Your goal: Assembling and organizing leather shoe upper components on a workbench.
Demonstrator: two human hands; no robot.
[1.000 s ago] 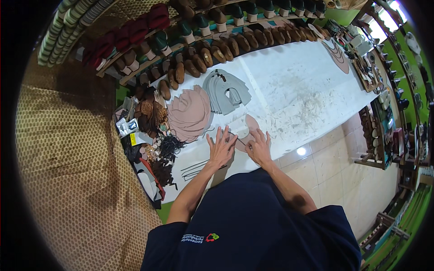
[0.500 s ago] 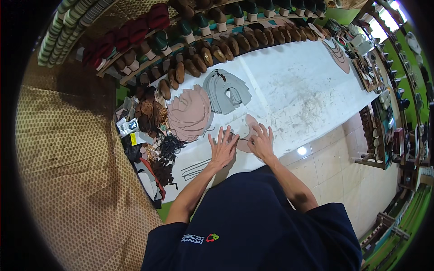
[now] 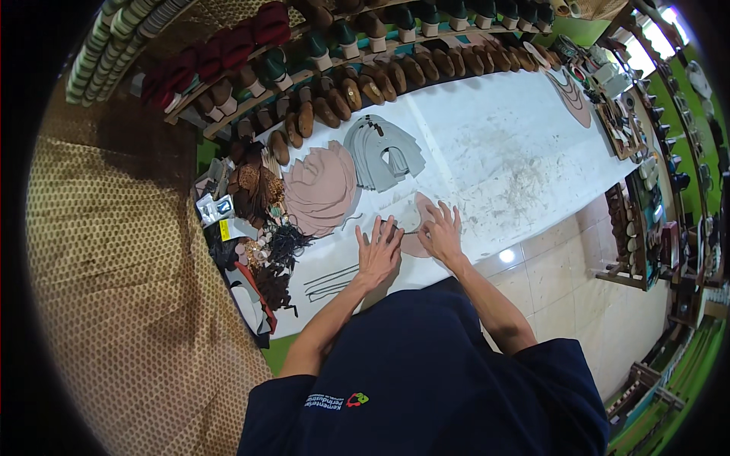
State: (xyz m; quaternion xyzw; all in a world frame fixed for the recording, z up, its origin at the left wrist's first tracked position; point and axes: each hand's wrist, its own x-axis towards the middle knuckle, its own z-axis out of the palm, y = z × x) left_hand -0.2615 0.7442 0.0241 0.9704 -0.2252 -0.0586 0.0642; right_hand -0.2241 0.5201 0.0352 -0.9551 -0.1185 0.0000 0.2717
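A pink-beige shoe-upper piece [image 3: 414, 244] lies on the white table near its front edge, partly covered by my right hand [image 3: 442, 237]. That hand's thumb and index finger come together at a thin dark strip [image 3: 411, 232] running across the piece; the other fingers stick out. My left hand [image 3: 378, 257] rests on the table just left of the piece, fingers spread, with its fingertips at the strip's left end. Several more dark strips [image 3: 328, 284] lie side by side left of my left forearm. What sits directly beneath my fingertips is hidden.
Fanned stacks of pink pieces [image 3: 323, 190] and grey pieces [image 3: 384, 156] lie beyond my hands. A heap of dark cords and scraps [image 3: 285, 247] fills the table's left end. Brown wooden shoe lasts [image 3: 351, 95] line the back. Curved pink pieces [image 3: 574, 102] lie at the far right.
My hands stay at almost the same place. The right hand's fingers have shifted slightly over the pink piece, and the left fingertips have drawn a little closer together near the strip.
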